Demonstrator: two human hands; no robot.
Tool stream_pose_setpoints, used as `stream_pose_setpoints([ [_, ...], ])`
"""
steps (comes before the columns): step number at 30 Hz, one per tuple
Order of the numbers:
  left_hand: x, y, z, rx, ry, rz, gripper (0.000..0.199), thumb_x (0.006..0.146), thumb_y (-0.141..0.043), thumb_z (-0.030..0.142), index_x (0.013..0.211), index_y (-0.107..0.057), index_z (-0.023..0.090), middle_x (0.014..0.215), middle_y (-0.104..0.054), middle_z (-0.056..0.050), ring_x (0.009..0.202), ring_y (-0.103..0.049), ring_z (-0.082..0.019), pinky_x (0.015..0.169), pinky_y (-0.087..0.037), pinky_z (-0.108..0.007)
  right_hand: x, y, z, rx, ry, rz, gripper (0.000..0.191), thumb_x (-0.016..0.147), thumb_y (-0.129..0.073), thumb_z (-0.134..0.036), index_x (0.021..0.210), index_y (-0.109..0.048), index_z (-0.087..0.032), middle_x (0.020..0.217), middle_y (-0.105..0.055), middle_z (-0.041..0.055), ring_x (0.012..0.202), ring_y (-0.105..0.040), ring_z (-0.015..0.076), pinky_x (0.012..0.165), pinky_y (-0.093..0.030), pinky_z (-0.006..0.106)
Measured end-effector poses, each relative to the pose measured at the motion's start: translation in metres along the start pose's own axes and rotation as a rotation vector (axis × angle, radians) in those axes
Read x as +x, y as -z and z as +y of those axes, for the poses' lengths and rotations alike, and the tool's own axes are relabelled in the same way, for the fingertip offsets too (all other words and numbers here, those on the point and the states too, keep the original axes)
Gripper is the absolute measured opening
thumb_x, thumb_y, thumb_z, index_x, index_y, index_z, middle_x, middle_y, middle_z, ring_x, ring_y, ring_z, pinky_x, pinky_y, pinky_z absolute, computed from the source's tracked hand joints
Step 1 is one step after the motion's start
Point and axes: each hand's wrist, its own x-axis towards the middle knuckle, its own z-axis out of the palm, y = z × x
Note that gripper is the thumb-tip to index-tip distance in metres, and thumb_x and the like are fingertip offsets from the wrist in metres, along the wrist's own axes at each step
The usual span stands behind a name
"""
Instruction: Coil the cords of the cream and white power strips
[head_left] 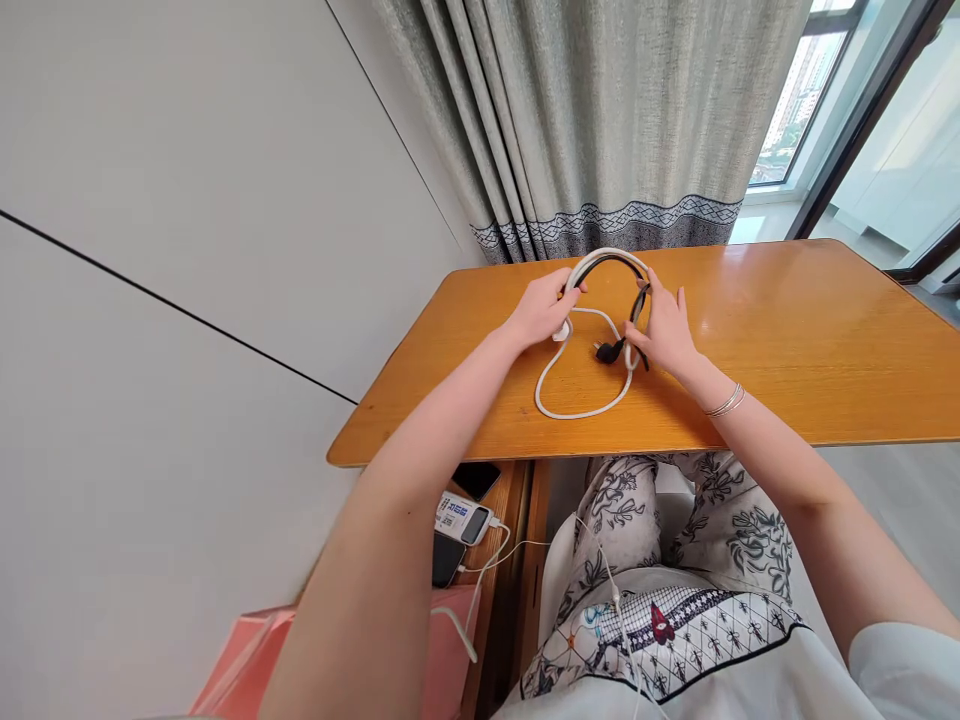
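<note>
A bundle of white and black cables [609, 254] stands up in a loop above the table, held at both sides. My left hand [546, 306] is closed around the loop's left side, beside a small white plug [561, 332]. My right hand [664, 326] grips the right side, thumb and fingers on the black strands. A black power plug [609, 352] hangs near my right thumb, its prongs pointing left. A loose white cable [574, 415] forms a wide curve on the table below the bundle.
The wooden table [787, 340] runs in front of me, with a grey curtain [622, 110] behind it. A pale wall [187, 300] is on the left. Below the table's left edge lie a white power bank [463, 518], dark phones and white charging wires. A pink bag [450, 650] sits lower.
</note>
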Motion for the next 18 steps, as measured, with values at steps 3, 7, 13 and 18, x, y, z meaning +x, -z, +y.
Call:
stream_pose_setpoints([
  [3,0.000,0.006,-0.011,-0.017,0.043,0.036,0.024,0.087,-0.049,0.023,0.101,-0.068,0.015,0.094,-0.071,-0.005,0.084,-0.062,-0.019,0.083,-0.049,-0.031,0.010,0.006,0.016,-0.063,-0.046,0.053,0.065,0.079,-0.053,-0.013,0.144,-0.045,-0.014,0.137,-0.063,0.0170,0.134,-0.053,0.0337,0.121,-0.028,0.062],
  [7,-0.006,0.003,-0.025,-0.093,0.118,-0.027,0.030,0.084,-0.054,0.032,0.105,-0.068,0.015,0.096,-0.072,-0.005,0.083,-0.062,-0.019,0.079,-0.050,-0.031,0.023,0.020,0.057,0.103,-0.205,0.131,0.051,0.074,-0.046,-0.006,0.122,-0.053,-0.022,0.107,-0.073,0.0064,0.103,-0.070,0.0240,0.096,-0.054,0.043],
  [13,-0.020,-0.007,-0.036,-0.242,0.185,-0.145,0.036,0.082,-0.059,0.044,0.103,-0.067,0.016,0.087,-0.070,-0.004,0.076,-0.064,-0.018,0.074,-0.052,-0.033,0.025,0.027,0.098,0.510,-0.275,0.157,0.045,0.068,-0.048,-0.011,0.109,-0.039,-0.026,0.095,-0.067,-0.0008,0.070,-0.068,0.0150,0.075,-0.057,0.035],
  [18,-0.033,0.002,-0.051,-0.104,0.108,-0.422,0.034,0.070,-0.068,0.033,0.101,-0.069,0.020,0.103,-0.074,-0.004,0.099,-0.068,-0.023,0.091,-0.053,-0.035,0.024,0.039,0.102,0.730,-0.260,0.277,0.053,0.062,-0.048,-0.014,0.112,-0.040,-0.028,0.089,-0.066,-0.0033,0.067,-0.064,0.0122,0.061,-0.051,0.024],
])
